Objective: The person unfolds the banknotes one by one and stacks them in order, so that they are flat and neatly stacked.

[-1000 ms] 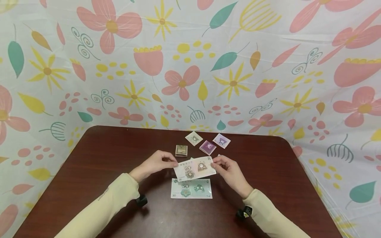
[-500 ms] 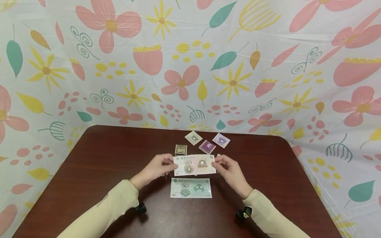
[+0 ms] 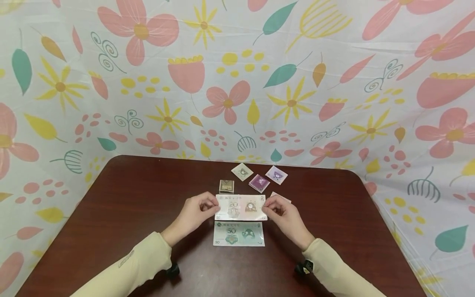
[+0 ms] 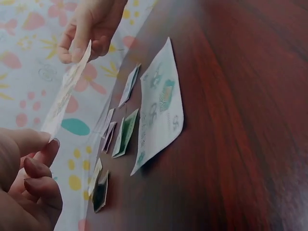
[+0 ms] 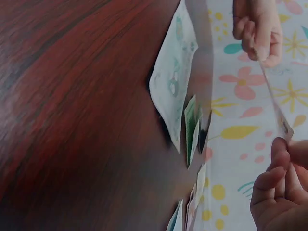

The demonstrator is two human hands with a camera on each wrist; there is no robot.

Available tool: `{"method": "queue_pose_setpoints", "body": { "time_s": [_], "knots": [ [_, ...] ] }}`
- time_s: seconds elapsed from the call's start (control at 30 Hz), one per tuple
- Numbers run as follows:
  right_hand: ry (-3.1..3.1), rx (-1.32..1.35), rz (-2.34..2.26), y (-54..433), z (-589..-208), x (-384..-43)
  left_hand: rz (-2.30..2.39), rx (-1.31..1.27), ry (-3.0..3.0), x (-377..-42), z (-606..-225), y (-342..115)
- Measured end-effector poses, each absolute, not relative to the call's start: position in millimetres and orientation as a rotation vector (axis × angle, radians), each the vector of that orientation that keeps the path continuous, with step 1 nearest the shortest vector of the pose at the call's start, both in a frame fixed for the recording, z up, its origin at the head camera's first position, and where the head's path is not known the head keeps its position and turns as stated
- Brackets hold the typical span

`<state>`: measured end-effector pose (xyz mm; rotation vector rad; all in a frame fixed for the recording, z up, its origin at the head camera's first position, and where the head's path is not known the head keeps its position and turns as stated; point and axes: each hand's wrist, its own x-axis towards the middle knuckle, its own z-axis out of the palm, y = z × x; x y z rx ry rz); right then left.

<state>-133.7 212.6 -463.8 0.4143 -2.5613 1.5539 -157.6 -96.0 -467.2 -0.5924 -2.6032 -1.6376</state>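
Observation:
A pale toy banknote marked 20 (image 3: 241, 208) is stretched level between both hands. My left hand (image 3: 196, 215) pinches its left end between thumb and fingers, and my right hand (image 3: 286, 218) pinches the right end. Both wrist views show this note held up off the table. Just nearer to me, a green toy banknote marked 50 (image 3: 239, 234) lies unfolded on the table, its ends slightly raised in the left wrist view. Behind the held note is a folded green note (image 4: 126, 134), hidden in the head view.
Several folded notes lie farther back on the dark wooden table (image 3: 148, 181): a brown one (image 3: 226, 186), a pale green one (image 3: 242, 172), a purple one (image 3: 259, 183) and a lilac one (image 3: 276, 175). Another pale note (image 3: 281, 196) is partly covered by my right hand. A flowered cloth (image 3: 226, 82) hangs behind.
The 20 note was tilted with its right end higher; it has come level and then dropped slightly toward the 50 note. Both hands kept their pinch, and the 50 note stayed put.

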Motion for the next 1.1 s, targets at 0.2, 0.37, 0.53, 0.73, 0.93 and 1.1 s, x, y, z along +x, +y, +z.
{"method": "queue_pose_setpoints", "body": {
  "time_s": [0.2,0.37,0.53,0.73,0.93,1.1],
  "knots": [
    [-2.704,0.523,1.352,216.3,-470.3,-126.4,-1.535,-0.725,-2.670,-146.9,-473.7,-100.6],
    [-2.768,0.660,1.267,218.9,-479.7,-120.5,-1.462,-0.837,-2.741,-138.7,-482.5,-101.3],
    [-2.812,0.782,1.230,218.6,-485.1,-115.1,-1.416,-0.940,-2.777,-132.5,-488.5,-100.6],
    [-2.835,0.840,1.230,218.1,-485.8,-111.6,-1.376,-0.993,-2.797,-129.1,-491.1,-99.1],
    [-2.860,0.819,1.200,216.6,-486.9,-112.9,-1.287,-0.988,-2.809,-130.6,-492.4,-94.9],
    [-2.896,0.802,1.172,214.5,-491.1,-115.1,-1.200,-0.989,-2.817,-132.6,-495.3,-92.4]
  ]
}}
